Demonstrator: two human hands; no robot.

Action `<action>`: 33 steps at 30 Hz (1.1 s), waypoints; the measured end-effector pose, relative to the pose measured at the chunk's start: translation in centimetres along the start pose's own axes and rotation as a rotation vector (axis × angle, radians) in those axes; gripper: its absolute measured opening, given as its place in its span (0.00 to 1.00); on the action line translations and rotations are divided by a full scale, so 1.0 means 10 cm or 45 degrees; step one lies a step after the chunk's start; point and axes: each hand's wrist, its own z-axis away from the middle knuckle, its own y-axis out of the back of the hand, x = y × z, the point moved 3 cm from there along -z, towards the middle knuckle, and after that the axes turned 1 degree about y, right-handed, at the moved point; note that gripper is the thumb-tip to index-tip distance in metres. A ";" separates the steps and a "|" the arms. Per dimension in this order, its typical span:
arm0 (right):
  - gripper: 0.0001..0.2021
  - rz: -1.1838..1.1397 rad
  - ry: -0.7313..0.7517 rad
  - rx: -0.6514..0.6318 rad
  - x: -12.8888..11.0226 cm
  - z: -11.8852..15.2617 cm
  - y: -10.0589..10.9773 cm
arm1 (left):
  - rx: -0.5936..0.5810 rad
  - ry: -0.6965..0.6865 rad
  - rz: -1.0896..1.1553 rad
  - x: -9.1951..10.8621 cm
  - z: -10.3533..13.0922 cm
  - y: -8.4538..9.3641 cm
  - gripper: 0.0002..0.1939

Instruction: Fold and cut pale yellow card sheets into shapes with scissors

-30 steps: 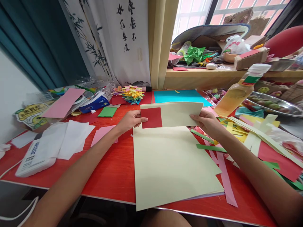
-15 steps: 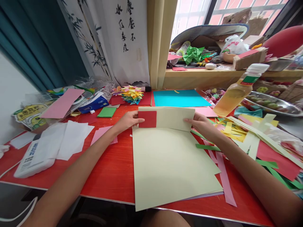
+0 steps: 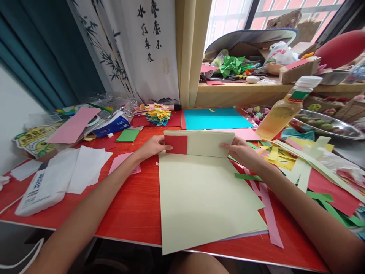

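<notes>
My left hand point(image 3: 152, 146) is closed in a narrow pinch on the left end of a pale cream paper strip point(image 3: 205, 144), my thumb in front, over the edge of a small red paper square point(image 3: 179, 145) that lies against the strip's face. My right hand point(image 3: 242, 152) pinches the other end, thumb on the cream face and fingers behind. So the strip spans the space between my two hands, its long axis running left to right, nearly level across my view, with its face towards me. The red square sits at the left end, right by my left hand and well apart from my right.

Below the strip, on my side of it, a large pale cream sheet point(image 3: 205, 201) lies on the red table point(image 3: 134, 213). The strip's lower edge meets the sheet's far edge in my view; I cannot tell whether they touch. Beyond the strip is a bright blue sheet point(image 3: 219, 121). A green paper strip point(image 3: 247, 177) and a long pink paper strip point(image 3: 270, 219) lie by the large sheet's right side, and a small green paper square point(image 3: 127, 136) lies past my left hand.
</notes>
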 end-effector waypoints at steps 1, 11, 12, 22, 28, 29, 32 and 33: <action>0.21 0.012 -0.011 0.005 0.01 0.00 0.01 | 0.000 0.009 -0.027 0.00 0.00 0.01 0.19; 0.20 0.172 -0.085 0.046 0.10 0.00 0.04 | -0.040 0.040 -0.138 0.03 0.02 -0.01 0.13; 0.20 0.212 -0.124 0.046 0.12 0.01 0.04 | -0.065 0.043 -0.149 0.03 0.02 -0.01 0.12; 0.14 0.321 -0.095 -0.038 0.02 0.04 -0.02 | 0.086 0.050 -0.128 -0.01 0.00 0.04 0.17; 0.12 0.203 -0.111 -0.179 -0.01 0.06 -0.07 | 0.083 0.108 -0.043 0.02 0.02 0.03 0.21; 0.12 0.198 -0.115 -0.185 -0.01 0.06 -0.07 | 0.078 0.115 -0.032 0.02 0.02 0.03 0.21; 0.11 0.165 -0.136 -0.189 -0.01 0.06 -0.07 | 0.063 0.117 -0.017 0.04 0.03 0.02 0.21; 0.11 0.156 -0.144 -0.188 -0.01 0.07 -0.07 | 0.060 0.113 -0.012 0.04 0.03 0.01 0.21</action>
